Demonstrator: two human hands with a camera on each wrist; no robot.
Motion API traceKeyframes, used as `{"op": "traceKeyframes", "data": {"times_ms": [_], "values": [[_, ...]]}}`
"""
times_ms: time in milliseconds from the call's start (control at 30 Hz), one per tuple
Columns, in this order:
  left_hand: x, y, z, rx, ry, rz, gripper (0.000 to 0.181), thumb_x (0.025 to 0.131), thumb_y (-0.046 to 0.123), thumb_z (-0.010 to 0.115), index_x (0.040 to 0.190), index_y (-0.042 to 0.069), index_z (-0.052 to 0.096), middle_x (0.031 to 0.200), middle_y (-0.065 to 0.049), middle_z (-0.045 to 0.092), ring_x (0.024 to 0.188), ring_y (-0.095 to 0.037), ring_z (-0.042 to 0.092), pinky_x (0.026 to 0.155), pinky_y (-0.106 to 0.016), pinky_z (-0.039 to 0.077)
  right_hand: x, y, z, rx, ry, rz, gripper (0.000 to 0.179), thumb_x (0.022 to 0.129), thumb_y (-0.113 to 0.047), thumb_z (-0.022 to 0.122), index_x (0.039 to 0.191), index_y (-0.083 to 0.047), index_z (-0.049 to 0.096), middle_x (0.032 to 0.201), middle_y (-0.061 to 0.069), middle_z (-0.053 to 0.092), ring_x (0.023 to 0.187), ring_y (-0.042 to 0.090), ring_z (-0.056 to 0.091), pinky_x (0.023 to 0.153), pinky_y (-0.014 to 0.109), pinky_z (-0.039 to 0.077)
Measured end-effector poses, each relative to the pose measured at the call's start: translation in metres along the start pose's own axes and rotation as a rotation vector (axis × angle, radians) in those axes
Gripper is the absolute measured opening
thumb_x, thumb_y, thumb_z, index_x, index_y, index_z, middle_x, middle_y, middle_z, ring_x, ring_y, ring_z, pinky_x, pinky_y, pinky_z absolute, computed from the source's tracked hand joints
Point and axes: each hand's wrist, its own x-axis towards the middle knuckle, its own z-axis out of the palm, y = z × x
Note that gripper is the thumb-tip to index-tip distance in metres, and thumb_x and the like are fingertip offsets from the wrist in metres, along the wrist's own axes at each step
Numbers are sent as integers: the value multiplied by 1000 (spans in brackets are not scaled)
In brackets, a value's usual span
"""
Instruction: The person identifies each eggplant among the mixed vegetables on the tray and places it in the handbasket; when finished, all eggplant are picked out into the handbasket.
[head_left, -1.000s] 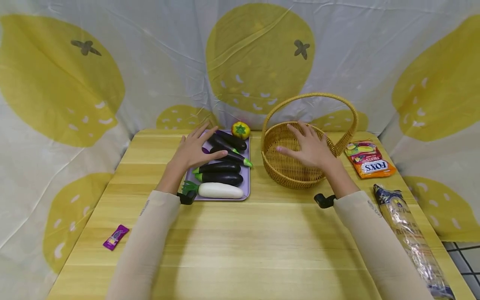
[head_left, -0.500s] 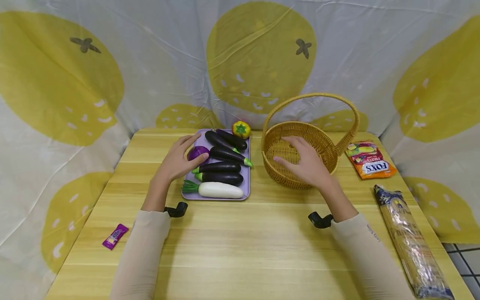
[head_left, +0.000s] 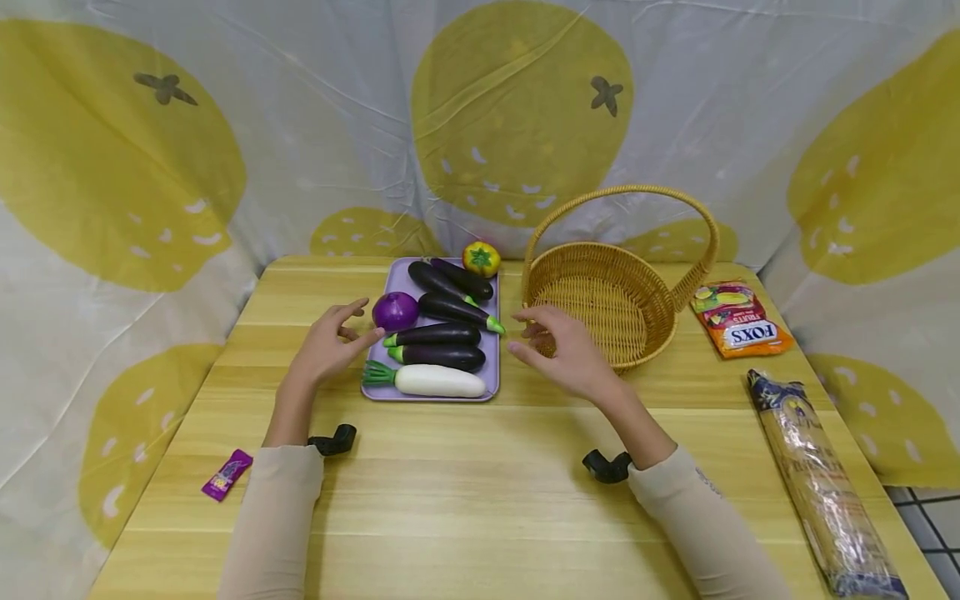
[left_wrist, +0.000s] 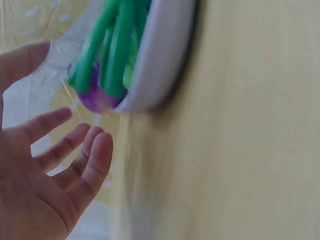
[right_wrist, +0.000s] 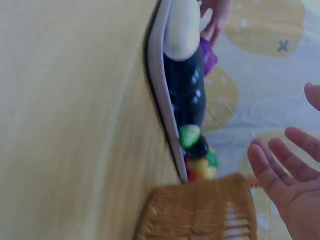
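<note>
A lilac tray (head_left: pixel 492 357) holds several dark eggplants (head_left: pixel 438 335), a purple onion-like ball (head_left: pixel 395 311), a white radish (head_left: pixel 441 381) with green leaf stubs and a yellow-red pepper-like vegetable (head_left: pixel 481 259) at its far right corner. My left hand (head_left: pixel 326 343) hovers just left of the tray, fingers loosely bent, holding nothing. On the other side, my right hand (head_left: pixel 566 350) hovers between the tray and the wicker basket (head_left: pixel 600 317), covering part of the basket's near left rim. Its fingers are relaxed and grip nothing. In both wrist views the palms (left_wrist: pixel 35 190) face the tray side.
Right of the basket lies a Fox's candy bag (head_left: pixel 738 321). A long clear-wrapped pack of noodle-like sticks (head_left: pixel 825 483) runs along the table's right side. A small purple packet (head_left: pixel 227 475) rests at the left. Lemon-print cloth (head_left: pixel 300 125) hangs behind the wooden table (head_left: pixel 465 500).
Both hands have drawn back towards the person. The left has moved off the tray to its left; the right has shifted left from over the basket. The objects stay put.
</note>
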Motion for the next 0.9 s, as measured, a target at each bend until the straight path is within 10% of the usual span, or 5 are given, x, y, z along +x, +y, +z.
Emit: {"op": "traceKeyframes", "data": {"times_ms": [333, 900], "values": [[3, -19, 8, -161, -94, -98, 69, 97, 19, 66, 161, 16, 38, 143, -18, 53, 81, -19, 69, 71, -28, 62, 9, 11, 37, 169, -113, 74, 48, 96, -23, 75, 136, 0, 62, 134, 20, 65, 114, 33, 69, 99, 39, 60], [-3, -28, 12, -401, -113, -177, 57, 97, 9, 68, 152, 12, 52, 131, -25, 58, 91, -4, 67, 79, -29, 64, 24, 18, 74, 69, -158, 158, 47, 98, -33, 72, 137, -10, 64, 137, 6, 63, 116, 23, 69, 97, 33, 60]]}}
